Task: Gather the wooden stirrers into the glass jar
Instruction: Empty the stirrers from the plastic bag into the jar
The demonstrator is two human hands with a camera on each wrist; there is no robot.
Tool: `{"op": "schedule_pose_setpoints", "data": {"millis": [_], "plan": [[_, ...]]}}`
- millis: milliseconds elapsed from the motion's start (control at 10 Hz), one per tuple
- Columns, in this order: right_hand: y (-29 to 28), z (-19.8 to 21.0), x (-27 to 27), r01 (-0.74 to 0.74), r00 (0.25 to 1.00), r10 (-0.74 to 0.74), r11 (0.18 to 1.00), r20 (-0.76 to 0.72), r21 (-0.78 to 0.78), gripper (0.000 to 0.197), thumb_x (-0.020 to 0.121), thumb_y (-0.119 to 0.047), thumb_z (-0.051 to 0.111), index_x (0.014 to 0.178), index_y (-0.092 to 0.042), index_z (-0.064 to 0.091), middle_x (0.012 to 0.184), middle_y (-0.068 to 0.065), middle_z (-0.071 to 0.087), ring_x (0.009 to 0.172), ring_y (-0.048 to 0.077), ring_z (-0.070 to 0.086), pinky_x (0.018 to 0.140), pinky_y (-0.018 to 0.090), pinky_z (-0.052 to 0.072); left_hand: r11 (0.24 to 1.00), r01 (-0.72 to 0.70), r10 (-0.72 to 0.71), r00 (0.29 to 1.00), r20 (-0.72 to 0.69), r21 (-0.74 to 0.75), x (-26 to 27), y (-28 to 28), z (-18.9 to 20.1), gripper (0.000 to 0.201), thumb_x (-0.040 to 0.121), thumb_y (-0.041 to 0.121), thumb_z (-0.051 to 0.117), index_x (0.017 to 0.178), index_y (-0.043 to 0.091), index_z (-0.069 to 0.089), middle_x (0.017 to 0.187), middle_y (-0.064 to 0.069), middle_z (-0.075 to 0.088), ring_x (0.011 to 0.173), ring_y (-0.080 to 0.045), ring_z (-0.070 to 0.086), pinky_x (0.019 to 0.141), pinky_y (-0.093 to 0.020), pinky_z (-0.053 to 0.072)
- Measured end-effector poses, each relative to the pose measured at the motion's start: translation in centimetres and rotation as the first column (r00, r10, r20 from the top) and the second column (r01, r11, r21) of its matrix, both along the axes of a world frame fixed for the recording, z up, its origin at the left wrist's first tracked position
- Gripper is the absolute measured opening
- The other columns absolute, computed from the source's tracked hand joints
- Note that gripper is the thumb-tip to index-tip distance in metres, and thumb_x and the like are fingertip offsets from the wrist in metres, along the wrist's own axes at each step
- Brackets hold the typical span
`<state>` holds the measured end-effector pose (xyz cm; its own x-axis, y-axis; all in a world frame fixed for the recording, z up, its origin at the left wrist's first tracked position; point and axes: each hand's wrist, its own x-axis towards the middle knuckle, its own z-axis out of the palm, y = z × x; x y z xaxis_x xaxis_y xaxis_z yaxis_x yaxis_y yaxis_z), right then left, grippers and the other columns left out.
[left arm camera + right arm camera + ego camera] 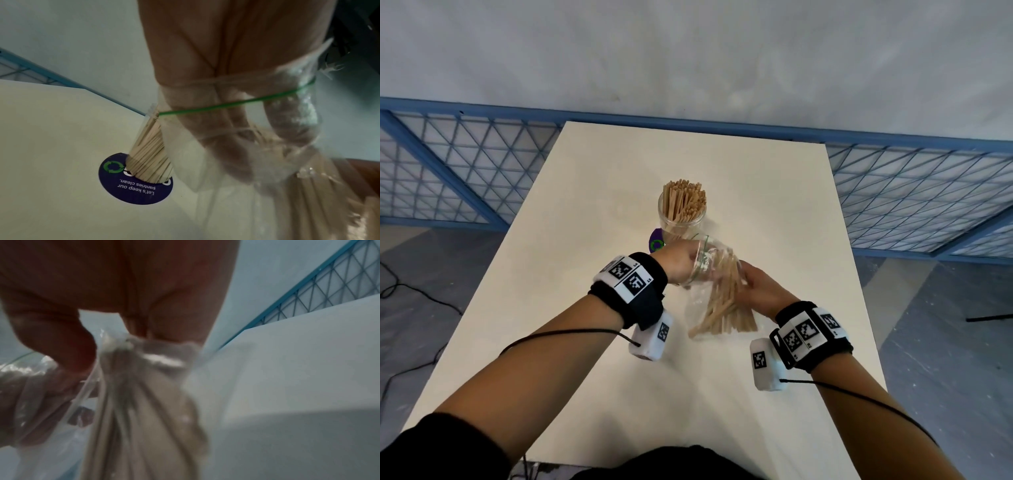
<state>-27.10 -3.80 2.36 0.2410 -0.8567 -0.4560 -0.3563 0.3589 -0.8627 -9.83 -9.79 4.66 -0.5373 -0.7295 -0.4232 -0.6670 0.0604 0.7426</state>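
A glass jar (681,219) stands mid-table with several wooden stirrers (684,200) upright in it. Just in front of it, both hands hold a clear plastic zip bag (697,308) with a bundle of loose stirrers (726,305) inside. My left hand (686,262) reaches into the bag's mouth; in the left wrist view its fingers (226,138) show through the plastic, past the green zip line (226,104), curled at the stirrers' upper ends. My right hand (755,284) pinches the bag (144,386) and the stirrers from outside. In the right wrist view its fingertips are hidden by crumpled plastic.
A round purple sticker (655,241) with a green recycling sign lies on the cream table (602,178) under the jar's left side. Blue mesh fence panels (448,164) stand beyond the far table edge. Cables lie on the floor at left.
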Motion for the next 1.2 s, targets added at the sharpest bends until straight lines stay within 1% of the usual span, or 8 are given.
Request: {"op": "schedule_pose_setpoints", "data": {"millis": [300,400,500,600,700,900,1000,1200], "plan": [[2.1,0.7,0.1,0.28,0.957,-0.273,0.957,0.094,-0.076,0.037,0.078,0.013,0.057,0.087,-0.023,0.054,0.078,0.0,0.058,0.063,0.009,0.057,0.059,0.022,0.05,0.999,0.03,-0.032,0.995,0.098,0.017,1.1,1.5,0.4,0.031,0.089,0.006,0.055,0.12,0.007,0.051,0.099,-0.008,0.06,0.086,-0.019,0.059,0.075,-0.018,0.044],[2.4,1.2,0.7,0.35,0.934,-0.336,0.929,0.123,-0.123,0.033,0.075,0.013,0.063,0.075,-0.019,0.054,0.069,0.001,0.056,0.047,-0.005,0.056,0.049,0.012,0.047,0.998,-0.069,0.067,0.99,0.127,0.014,1.3,2.6,0.3,0.039,0.093,0.002,0.046,0.132,0.002,0.041,0.125,-0.013,0.052,0.112,-0.023,0.052,0.087,-0.024,0.038],[2.7,1.4,1.2,0.372,0.928,-0.36,0.902,0.094,-0.218,0.032,0.072,0.01,0.068,0.067,-0.017,0.052,0.067,-0.002,0.052,0.046,-0.01,0.051,0.047,0.004,0.041,0.993,-0.115,0.12,0.971,0.208,-0.034,1.3,3.3,0.2,0.038,0.094,0.001,0.042,0.131,0.01,0.042,0.117,-0.002,0.042,0.108,-0.012,0.042,0.083,-0.018,0.029],[3.0,1.3,1.6,0.381,0.923,-0.381,0.878,0.06,-0.291,0.034,0.068,0.006,0.072,0.06,-0.018,0.051,0.063,-0.003,0.049,0.05,-0.004,0.047,0.048,0.002,0.037,0.981,-0.19,0.181,0.965,0.188,0.03,1.0,4.1,0.1,0.041,0.096,0.005,0.04,0.077,0.04,0.031,0.095,0.009,0.039,0.084,-0.006,0.041,0.066,-0.009,0.033],[3.1,1.3,1.7,0.376,0.924,-0.38,0.885,0.041,-0.273,0.031,0.068,0.004,0.073,0.059,-0.019,0.054,0.06,-0.003,0.05,0.048,-0.002,0.046,0.046,0.004,0.038,0.945,-0.313,0.301,0.945,0.126,0.09,0.9,4.1,0.7,0.046,0.097,0.006,0.038,0.067,0.036,0.021,0.076,0.017,0.031,0.066,0.005,0.033,0.058,-0.001,0.033],[3.0,1.1,1.2,0.387,0.92,-0.366,0.902,0.138,-0.188,0.023,0.081,0.005,0.061,0.07,-0.015,0.059,0.071,0.002,0.057,0.047,0.003,0.058,0.046,0.018,0.052,0.877,-0.401,0.437,0.895,-0.089,0.265,0.5,4.6,1.5,0.015,0.095,0.01,0.044,0.099,0.012,0.058,0.092,-0.001,0.053,0.08,-0.013,0.057,0.08,-0.025,0.047],[3.3,1.0,1.1,0.404,0.912,-0.379,0.898,0.159,-0.175,0.023,0.077,0.009,0.064,0.069,-0.012,0.058,0.065,0.003,0.056,0.043,0.005,0.059,0.043,0.02,0.052,0.832,-0.488,0.499,0.866,0.026,0.265,0.6,5.0,1.0,0.037,0.095,0.002,0.041,0.131,-0.003,0.042,0.116,-0.008,0.049,0.113,-0.023,0.052,0.103,-0.032,0.039],[3.7,1.2,1.4,0.407,0.911,-0.385,0.896,0.145,-0.178,0.025,0.077,0.01,0.061,0.067,-0.013,0.057,0.048,-0.008,0.054,0.045,0.006,0.058,0.04,0.018,0.047,0.902,-0.395,0.394,0.918,0.04,0.175,-0.1,6.1,1.3,0.039,0.096,0.0,0.037,0.135,-0.004,0.036,0.136,-0.014,0.046,0.123,-0.027,0.047,0.1,-0.025,0.036]]}}
